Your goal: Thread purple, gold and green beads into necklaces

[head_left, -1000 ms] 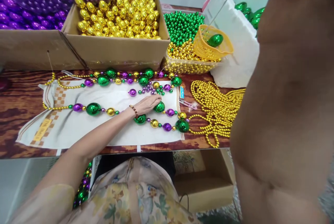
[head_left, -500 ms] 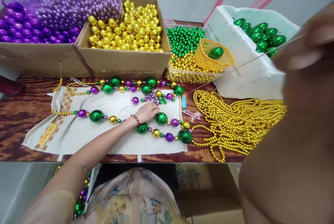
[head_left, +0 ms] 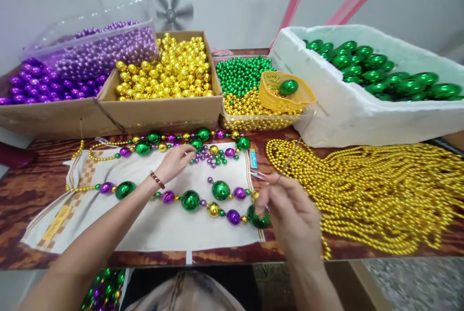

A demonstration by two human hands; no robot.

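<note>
The beaded strand (head_left: 190,200) is lying on the white cloth (head_left: 152,229), extending between the hands and nearer the body than the left hand (head_left: 176,162). Its large right-end bead (head_left: 258,217) is sitting just below the fingers of the right hand (head_left: 267,190); contact is not determinable. The strand is doubling back there, and its small purple end bead (head_left: 210,180) is lying exposed between the hands. The left hand has just shifted away from this end and is now reaching to the loose beads (head_left: 217,158); the right hand has come down from its raised position. This change is leaving the strand end uncovered and bringing both hands near the beads. The hands are staying apart: the right is apparently pinching a thin thread (head_left: 290,157); whether the left is gripping a bead cannot be told. Upper strands (head_left: 142,147) are running beyond the left hand. Gold bead garlands (head_left: 377,195) are spreading over the tabletop (head_left: 232,254) right of the right hand, and a yellow basket (head_left: 270,93) is resting beyond it.
</note>
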